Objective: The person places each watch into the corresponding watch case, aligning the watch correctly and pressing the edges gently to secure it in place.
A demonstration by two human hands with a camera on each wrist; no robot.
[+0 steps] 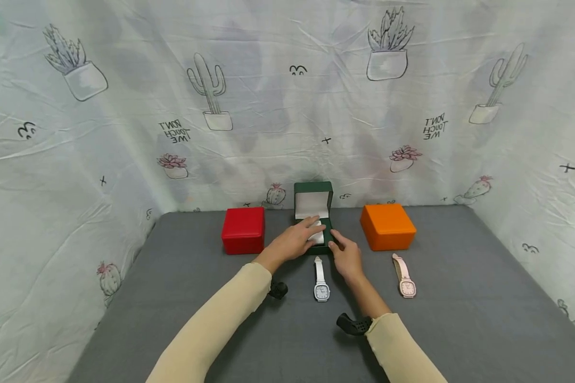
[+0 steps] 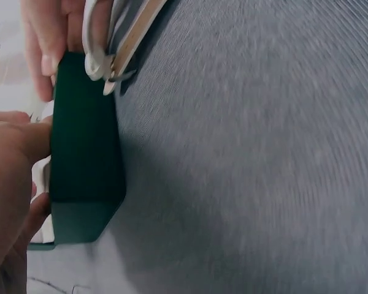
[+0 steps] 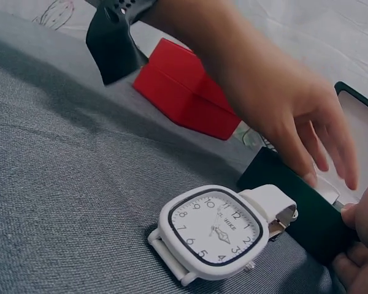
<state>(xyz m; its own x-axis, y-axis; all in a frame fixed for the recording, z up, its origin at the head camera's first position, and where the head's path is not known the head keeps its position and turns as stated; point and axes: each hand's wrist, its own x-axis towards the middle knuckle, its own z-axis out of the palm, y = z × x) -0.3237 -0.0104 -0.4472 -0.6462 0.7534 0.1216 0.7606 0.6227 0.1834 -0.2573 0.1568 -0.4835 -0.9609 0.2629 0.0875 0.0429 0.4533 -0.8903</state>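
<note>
A green watch box (image 1: 312, 186) stands at the back middle with its lid raised, showing a pale lining. My left hand (image 1: 291, 242) reaches over it from the left, its thumb and fingers around the white cushion (image 1: 318, 236) inside; the cushion's lower part is hidden. At the box's right side, my right hand (image 1: 348, 260) grips the wall, thumb (image 3: 351, 215) at the rim and other fingers curled against the outside. A white watch (image 1: 321, 291) with a squarish dial lies just in front of the box, its strap fastened towards it.
To the left stands a closed red box (image 1: 243, 230); to the right, a closed orange box (image 1: 388, 227). A pink watch (image 1: 406, 287) lies before the orange one. A patterned white cloth (image 1: 287, 106) hangs behind the grey tabletop (image 1: 182, 319).
</note>
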